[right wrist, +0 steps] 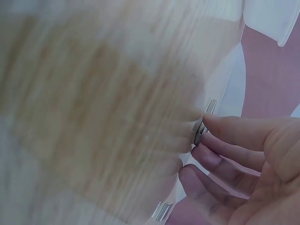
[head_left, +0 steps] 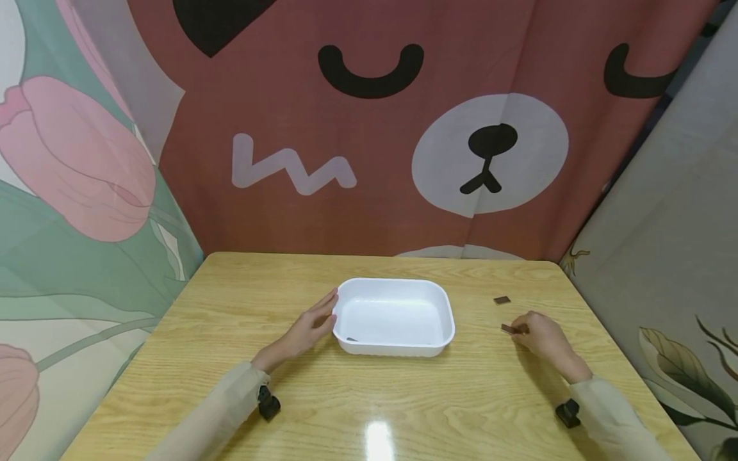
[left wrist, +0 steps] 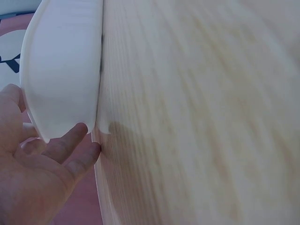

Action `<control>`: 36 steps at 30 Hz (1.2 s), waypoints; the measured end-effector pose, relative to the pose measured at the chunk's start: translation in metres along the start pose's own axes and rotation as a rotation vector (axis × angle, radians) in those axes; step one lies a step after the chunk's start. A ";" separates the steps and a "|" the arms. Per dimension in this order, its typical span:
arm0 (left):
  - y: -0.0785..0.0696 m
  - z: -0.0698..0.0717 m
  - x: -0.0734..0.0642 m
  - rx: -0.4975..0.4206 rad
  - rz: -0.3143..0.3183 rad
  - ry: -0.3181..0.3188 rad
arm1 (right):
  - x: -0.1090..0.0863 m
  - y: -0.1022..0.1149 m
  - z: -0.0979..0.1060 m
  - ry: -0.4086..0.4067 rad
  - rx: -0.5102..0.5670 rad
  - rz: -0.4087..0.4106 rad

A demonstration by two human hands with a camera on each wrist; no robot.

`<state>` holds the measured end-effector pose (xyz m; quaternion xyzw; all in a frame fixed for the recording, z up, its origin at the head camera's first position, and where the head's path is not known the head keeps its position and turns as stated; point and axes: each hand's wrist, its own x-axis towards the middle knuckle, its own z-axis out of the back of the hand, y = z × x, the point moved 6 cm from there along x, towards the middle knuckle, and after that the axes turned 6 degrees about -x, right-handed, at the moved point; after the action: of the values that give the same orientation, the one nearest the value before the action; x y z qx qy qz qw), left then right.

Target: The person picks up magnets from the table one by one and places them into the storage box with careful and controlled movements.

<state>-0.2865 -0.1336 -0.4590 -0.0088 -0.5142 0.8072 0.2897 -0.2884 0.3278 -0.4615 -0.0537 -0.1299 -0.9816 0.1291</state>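
Note:
A white rectangular tray (head_left: 398,350) stands on the table. My left hand (head_left: 305,330) rests against its left side, and in the left wrist view the extended fingertips touch the tray's wall (left wrist: 65,70). On the right, my right hand (head_left: 542,336) pinches a small flat brown rectangular piece (head_left: 507,328) between thumb and fingers, at the tabletop. A similar brown piece (head_left: 501,299) lies just behind it. In the right wrist view, another small flat piece (right wrist: 163,212) lies on the other side of the fingers. What it is made of, I cannot tell.
Inside the tray, near its front left corner, is a small dark item (head_left: 352,339), partly hidden by the rim. The wooden table (head_left: 277,282) backs onto a curtain (head_left: 375,211) with a printed bear face. Patterned curtains hang on both sides.

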 end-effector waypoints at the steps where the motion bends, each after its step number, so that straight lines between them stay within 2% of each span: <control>1: 0.006 0.000 0.001 -0.006 0.006 0.000 | 0.000 0.000 0.000 -0.002 -0.002 0.001; 4: 0.021 -0.001 0.002 -0.002 0.005 -0.008 | -0.001 -0.001 0.001 -0.004 -0.004 -0.008; 6: 0.023 -0.001 0.003 -0.013 0.015 -0.009 | -0.001 -0.003 0.001 -0.002 -0.008 -0.018; 11: 0.021 0.000 0.002 -0.012 -0.024 -0.020 | 0.000 -0.004 0.000 0.012 -0.012 -0.043; 18: 0.020 0.000 0.001 0.009 -0.005 -0.013 | 0.002 -0.004 0.000 0.033 -0.014 -0.064; 27: 0.022 0.001 0.002 0.005 -0.011 -0.011 | 0.003 -0.002 0.003 0.061 0.002 -0.073; 31: 0.016 0.001 0.002 0.018 -0.003 -0.010 | 0.003 -0.002 0.004 0.069 0.005 -0.075; 36: -0.003 0.001 0.000 -0.001 -0.006 0.008 | 0.004 -0.002 0.003 0.072 -0.003 -0.076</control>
<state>-0.2855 -0.1337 -0.4557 -0.0106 -0.5133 0.8062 0.2940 -0.2921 0.3298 -0.4584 -0.0135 -0.1259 -0.9873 0.0962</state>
